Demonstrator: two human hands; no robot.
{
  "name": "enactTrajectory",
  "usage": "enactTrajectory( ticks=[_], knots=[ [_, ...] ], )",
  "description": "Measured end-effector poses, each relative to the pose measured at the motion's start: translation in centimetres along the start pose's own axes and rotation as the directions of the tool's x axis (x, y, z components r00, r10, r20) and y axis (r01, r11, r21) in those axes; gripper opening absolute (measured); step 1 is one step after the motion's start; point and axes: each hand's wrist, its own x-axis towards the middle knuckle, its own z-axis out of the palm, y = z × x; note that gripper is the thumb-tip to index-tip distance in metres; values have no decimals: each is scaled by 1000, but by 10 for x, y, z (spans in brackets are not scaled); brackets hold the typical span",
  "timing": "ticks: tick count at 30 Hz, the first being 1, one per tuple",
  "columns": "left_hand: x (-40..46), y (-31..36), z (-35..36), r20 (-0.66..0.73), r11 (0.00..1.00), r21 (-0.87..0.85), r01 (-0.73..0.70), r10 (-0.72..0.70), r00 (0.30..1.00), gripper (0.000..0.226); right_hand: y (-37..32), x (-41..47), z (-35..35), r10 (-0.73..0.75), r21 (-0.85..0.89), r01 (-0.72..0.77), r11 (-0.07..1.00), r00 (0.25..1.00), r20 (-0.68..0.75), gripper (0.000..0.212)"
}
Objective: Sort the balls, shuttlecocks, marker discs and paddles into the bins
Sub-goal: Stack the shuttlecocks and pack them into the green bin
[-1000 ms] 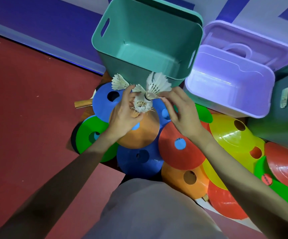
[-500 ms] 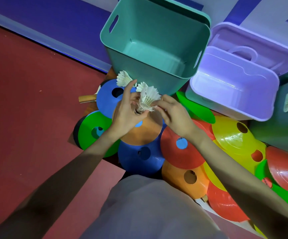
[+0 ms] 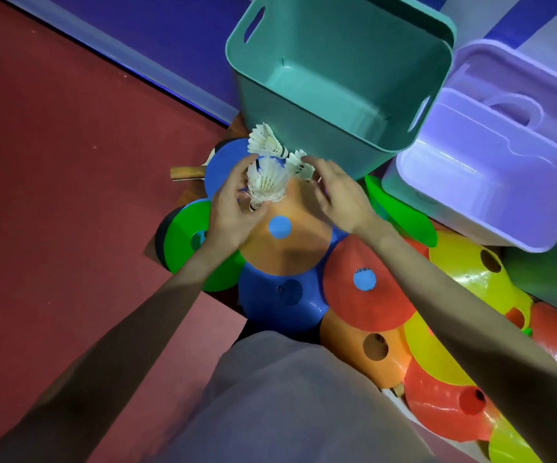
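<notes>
Head view: your left hand [image 3: 228,208] grips stacked shuttlecocks [image 3: 267,178]; your right hand [image 3: 340,195] apparently pinches another shuttlecock [image 3: 300,167] (fingertips partly hidden), beside teal bin [image 3: 303,128].

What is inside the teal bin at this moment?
Nothing shows inside the teal bin: its bare floor and inner walls are visible. The near wall hides the strip of floor behind it. The shuttlecocks are outside, held in the left hand.

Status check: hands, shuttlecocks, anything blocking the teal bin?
Left hand grips a shuttlecock bundle. Right hand pinches a single shuttlecock. Third shuttlecock beside them, grip unclear. Teal bin just beyond, open, nothing in the way.
</notes>
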Motion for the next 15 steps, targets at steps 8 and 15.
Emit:
enactTrajectory(
  ticks=[8, 15],
  knots=[
    [5, -7, -1, -12, 999, 35, -21, 22, 1000, 68, 14, 53, 10, 196, -281, -107, 954, 929, 313, 53],
    [4, -12, -2, -34, 998, 43, -53, 54, 998, 69, 15, 49, 12, 79, -374, -34, 927, 991, 106, 18]
  ],
)
